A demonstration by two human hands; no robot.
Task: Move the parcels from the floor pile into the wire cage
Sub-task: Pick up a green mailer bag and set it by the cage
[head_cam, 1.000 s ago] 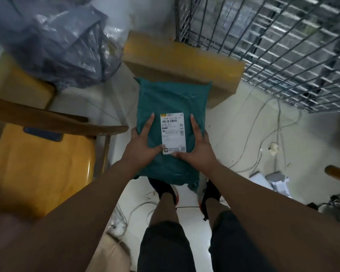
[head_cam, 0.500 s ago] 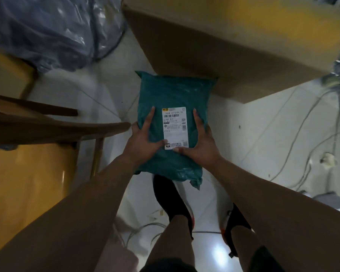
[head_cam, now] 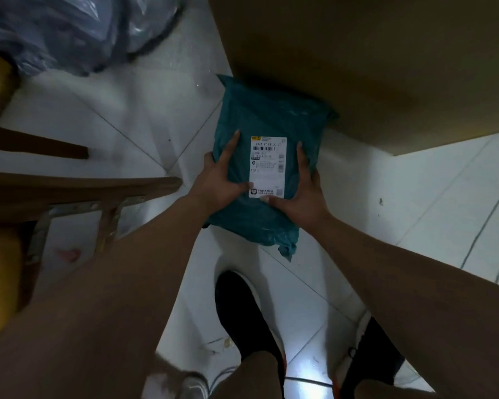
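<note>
Teal plastic fills your grip: you hold a soft mailer bag [head_cam: 267, 180] between both hands, above the white tiled floor [head_cam: 133, 116]. Going left to right, your left hand [head_cam: 219, 180] clasps the bag's left edge, thumb laid across the front toward the label and forefinger stretched up along the plastic, other fingers wrapped behind. The white shipping label [head_cam: 268, 167] sits between your hands, barcode end away from you. Your right hand [head_cam: 301, 197] clamps the right edge the same way, thumb touching the label's lower corner. The bag's long axis runs away from you, its far end touching or just under the near face of a big cardboard box [head_cam: 372, 59], its crumpled near corner hanging toward your dark shoe [head_cam: 248, 312]. A wooden chair [head_cam: 78, 191] stands at your left.
</note>
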